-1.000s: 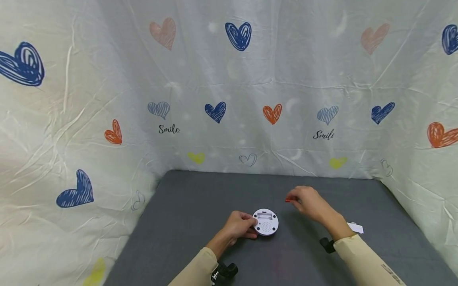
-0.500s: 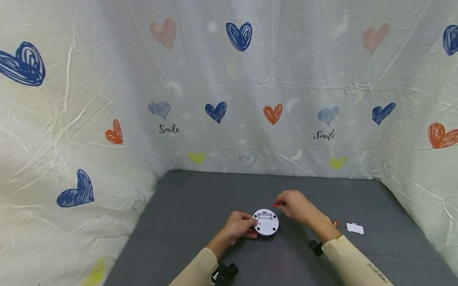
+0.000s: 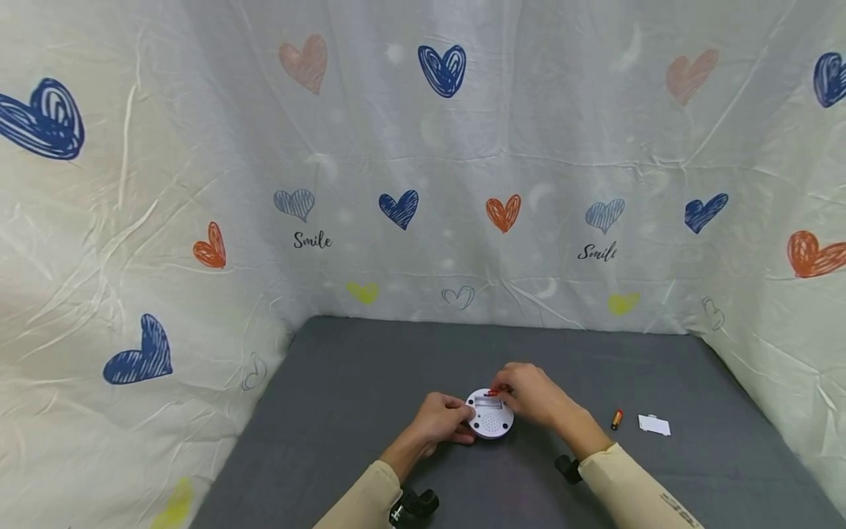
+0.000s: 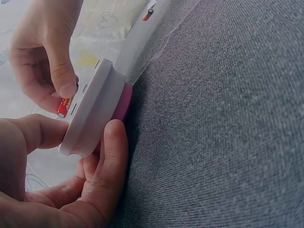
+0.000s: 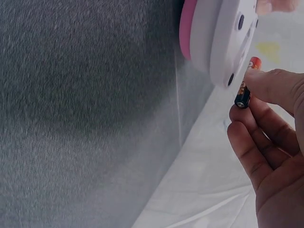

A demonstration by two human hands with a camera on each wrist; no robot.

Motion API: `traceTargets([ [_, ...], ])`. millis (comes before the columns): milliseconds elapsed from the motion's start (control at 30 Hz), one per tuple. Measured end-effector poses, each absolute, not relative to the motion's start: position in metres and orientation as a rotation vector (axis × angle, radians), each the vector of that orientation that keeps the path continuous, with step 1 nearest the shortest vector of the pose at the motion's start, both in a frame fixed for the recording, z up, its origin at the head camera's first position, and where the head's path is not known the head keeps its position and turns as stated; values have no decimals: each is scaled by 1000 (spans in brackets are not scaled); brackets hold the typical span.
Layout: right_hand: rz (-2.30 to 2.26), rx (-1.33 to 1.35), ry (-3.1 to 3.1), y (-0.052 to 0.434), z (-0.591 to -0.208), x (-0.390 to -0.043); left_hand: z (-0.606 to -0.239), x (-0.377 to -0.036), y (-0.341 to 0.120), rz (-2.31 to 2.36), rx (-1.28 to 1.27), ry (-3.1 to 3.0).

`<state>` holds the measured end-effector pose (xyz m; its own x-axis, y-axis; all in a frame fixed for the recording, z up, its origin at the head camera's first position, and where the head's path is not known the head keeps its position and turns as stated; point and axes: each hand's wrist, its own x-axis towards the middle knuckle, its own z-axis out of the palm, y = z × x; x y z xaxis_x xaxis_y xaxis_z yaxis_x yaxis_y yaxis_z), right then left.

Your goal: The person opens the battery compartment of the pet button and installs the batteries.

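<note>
- Right hand (image 3: 532, 397) moved in from the right side of the grey felt-covered bench (image 3: 344, 411) since a second ago; now directly over the round white plastic device with pink underside (image 3: 490, 414); small red-orange battery (image 3: 494, 392) carried along, now at the device's open battery slot.
- Head view now uncovers a second red-orange battery (image 3: 616, 419) lying on the bench right of the device, beside a small white plastic cover piece (image 3: 654, 425); a second ago hidden behind the right forearm.
- Left hand (image 3: 441, 417) unchanged in place: fingers curled round the device's left edge, gripping and steadying it, back face up.
- Left wrist view: thumb and fingers of left hand (image 4: 57, 175) clamp the white device (image 4: 95, 114) at its rim; pink layer underneath against the felt; battery (image 4: 64, 107) pinched against the upper face by the right hand (image 4: 42, 57).
- Right wrist view: right hand (image 5: 266, 137) pinches the battery (image 5: 244, 90) between thumb and fingertips, touching the device (image 5: 213, 38) near its edge.
- Progress, judged: cover apparently off and set aside; first battery at the slot but not seen seated; cannot tell how deep it sits.
- Left to do, judged: press this battery home, fetch the second from the bench, refit the cover.
- Surround: white cloth backdrop with heart prints (image 3: 423, 184) on three sides.
</note>
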<state>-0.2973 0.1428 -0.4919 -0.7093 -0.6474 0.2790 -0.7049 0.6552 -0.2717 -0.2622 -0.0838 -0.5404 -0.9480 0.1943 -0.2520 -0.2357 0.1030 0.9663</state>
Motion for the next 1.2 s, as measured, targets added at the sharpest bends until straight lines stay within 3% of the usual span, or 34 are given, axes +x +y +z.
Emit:
traceTargets([
  [1200, 469, 1013, -2695, 121, -508, -290, -542, -262, -83, 1909, -18, 2082],
])
